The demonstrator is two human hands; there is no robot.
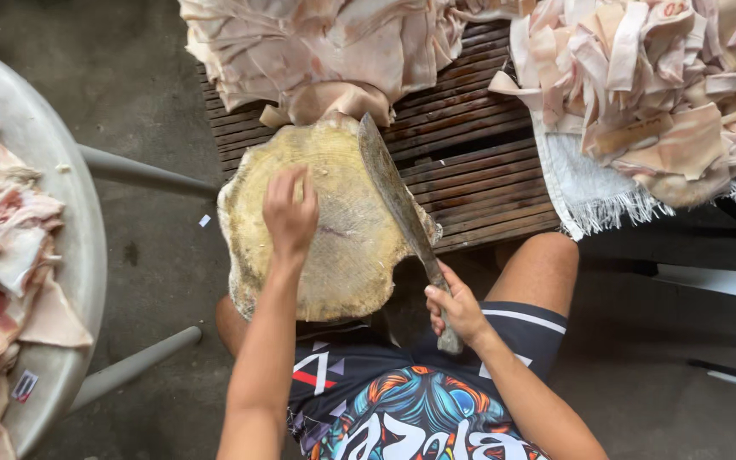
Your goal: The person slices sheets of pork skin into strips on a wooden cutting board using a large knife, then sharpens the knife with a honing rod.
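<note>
Head view shows the right hand clamped on a cleaver lying across a bare round chopping block; the left hand rests open on it. Uncut pork skin sheets wait far, cut strips far right.

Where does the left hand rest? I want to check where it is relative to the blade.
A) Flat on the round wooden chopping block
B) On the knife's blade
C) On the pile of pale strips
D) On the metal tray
A: the left hand lies on the chopping block, apart from the big knife whose handle the right hand grips.
</note>
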